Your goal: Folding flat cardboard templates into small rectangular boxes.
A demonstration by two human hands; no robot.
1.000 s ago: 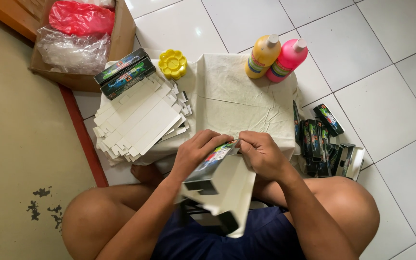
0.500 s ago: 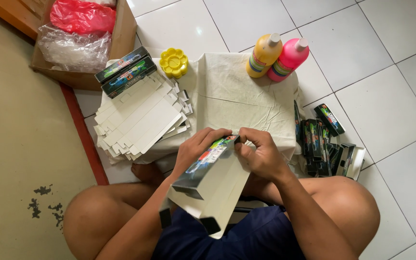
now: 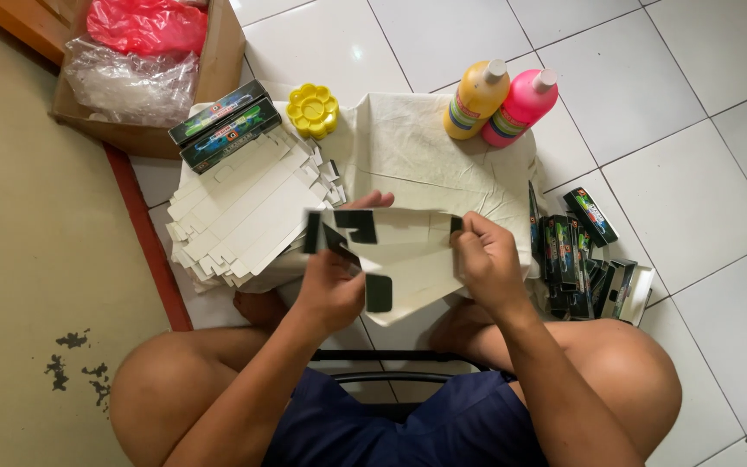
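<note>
I hold a flat, unfolded carton blank (image 3: 404,259), white inside with dark printed flaps, spread level in front of me above a white cloth (image 3: 425,156). My left hand (image 3: 335,281) grips its left side, thumb on top. My right hand (image 3: 486,259) pinches its right edge. A stack of flat white carton blanks (image 3: 244,207) lies just left of my left hand, with two folded dark boxes (image 3: 222,125) resting at its far end.
A yellow flower-shaped dish (image 3: 313,110) sits beyond the stack. A yellow bottle (image 3: 475,99) and a pink bottle (image 3: 520,108) stand at the cloth's far edge. Several finished dark boxes (image 3: 581,255) pile up on the right. A cardboard box (image 3: 218,60) with plastic bags stands far left.
The carton has gone from a half-folded, tilted shape near my lap to a flat sheet spread between both hands. My hands have moved apart to its two sides.
</note>
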